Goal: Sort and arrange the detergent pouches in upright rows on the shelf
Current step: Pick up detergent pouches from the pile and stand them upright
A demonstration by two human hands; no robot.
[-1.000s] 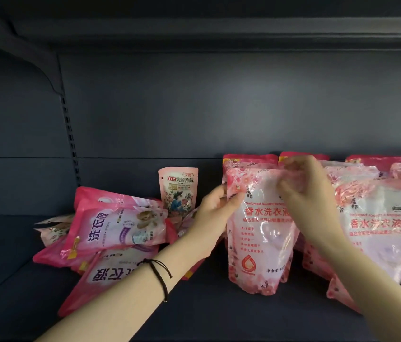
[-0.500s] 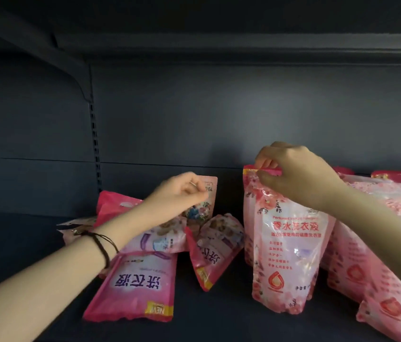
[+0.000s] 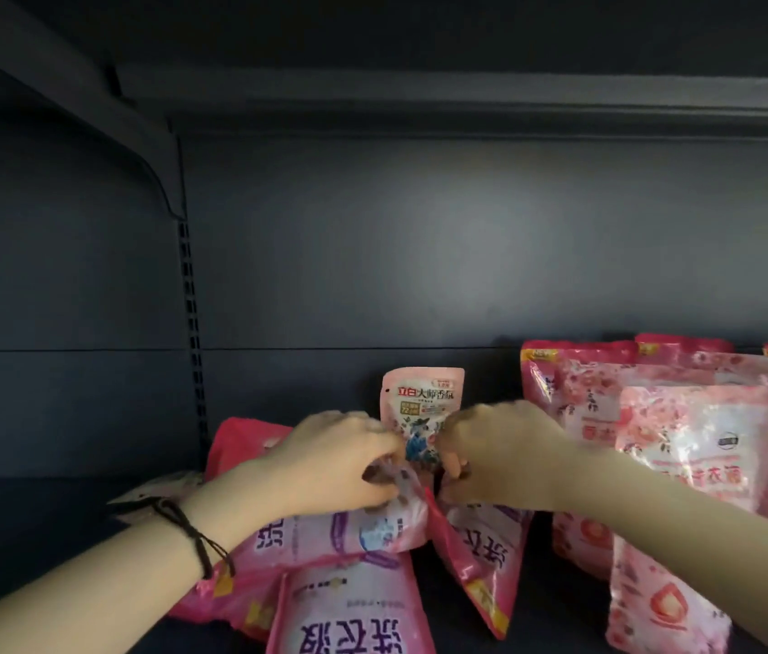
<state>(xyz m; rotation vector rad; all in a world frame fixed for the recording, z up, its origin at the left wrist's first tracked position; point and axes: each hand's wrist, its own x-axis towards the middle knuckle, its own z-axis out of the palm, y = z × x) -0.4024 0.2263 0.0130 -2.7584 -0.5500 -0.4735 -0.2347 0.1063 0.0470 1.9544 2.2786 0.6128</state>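
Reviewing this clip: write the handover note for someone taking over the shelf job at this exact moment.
Left hand: grips the top of the lying pouch in the left pile.
Right hand: grips the top of the tilted pouch beside it.
Small pouch stands upright behind both hands.
Done: upright rows on the right of the shelf.
Left: stand the left pile, including the flat front pouch, in rows.
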